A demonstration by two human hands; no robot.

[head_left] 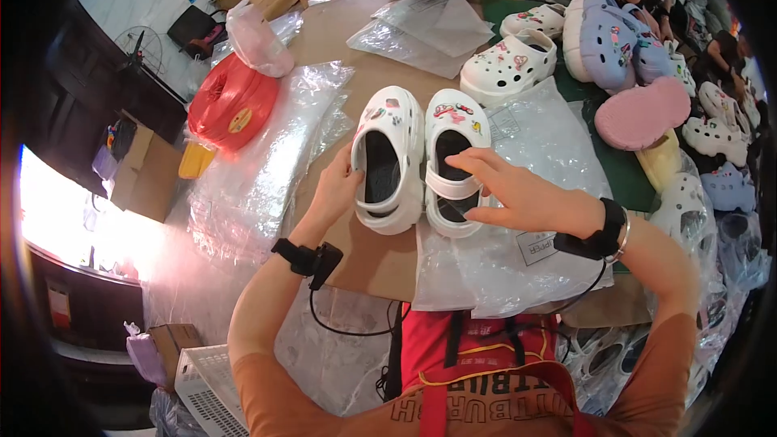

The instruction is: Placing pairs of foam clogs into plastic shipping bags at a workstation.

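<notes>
Two white clogs with colourful charms lie side by side before me, toes pointing away: the left clog (pixel 407 120) and the right clog (pixel 464 99). My left hand (pixel 336 188) grips the outer side of the left clog, its fingertips at the rim of the opening. Over the heel end of the right clog hovers my right hand (pixel 518 188), open, with finger and thumb apart on either side of the white heel strap (pixel 452 188). That strap lies across the clog's opening. Whether the right fingers touch it, I cannot tell. Dark insoles show inside both clogs.
Clear plastic bags (pixel 550 146) lie under and right of the clogs, with more bags (pixel 303 105) at left. A red roll of plastic twine (pixel 231 105) stands far left. Several clogs, including a white one (pixel 510 65) and a pink one (pixel 643 113), crowd the right side.
</notes>
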